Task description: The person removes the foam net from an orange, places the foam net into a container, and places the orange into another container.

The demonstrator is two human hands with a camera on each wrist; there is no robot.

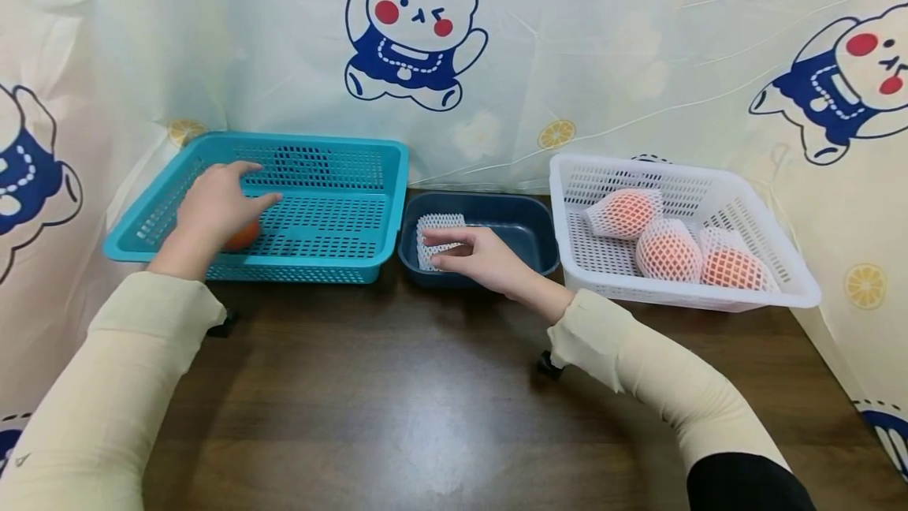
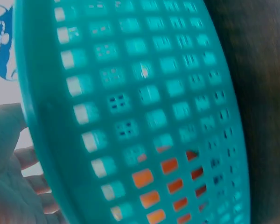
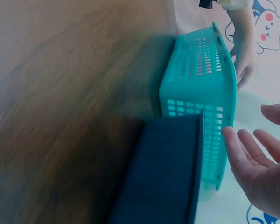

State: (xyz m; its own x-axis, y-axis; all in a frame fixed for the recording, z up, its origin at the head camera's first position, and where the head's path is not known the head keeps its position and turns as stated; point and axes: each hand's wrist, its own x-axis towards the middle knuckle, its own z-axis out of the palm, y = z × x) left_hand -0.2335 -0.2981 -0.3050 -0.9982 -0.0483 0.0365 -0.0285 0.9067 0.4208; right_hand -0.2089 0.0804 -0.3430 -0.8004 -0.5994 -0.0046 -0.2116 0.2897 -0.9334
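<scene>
My left hand (image 1: 218, 205) is over the left part of a teal basket (image 1: 333, 270), thumb and fingers apart. Below it a round orange fruit (image 1: 243, 236) shows partly, the rest hidden by the hand; in the left wrist view its orange colour (image 2: 150, 199) appears through the basket's holes. My right hand (image 1: 482, 257) is above a dark blue tray (image 1: 521, 219), thumb and fingers parted with nothing held between them. White foam net sleeves (image 1: 441, 221) lie in that tray, partly behind the right fingers; whether the fingers touch them I cannot tell.
A white basket (image 1: 681, 296) stands right of the tray, with three round fruits (image 1: 668, 251) in white foam nets. All three containers stand at the back of a brown wooden table (image 1: 397, 400), before a patterned curtain (image 1: 596, 46).
</scene>
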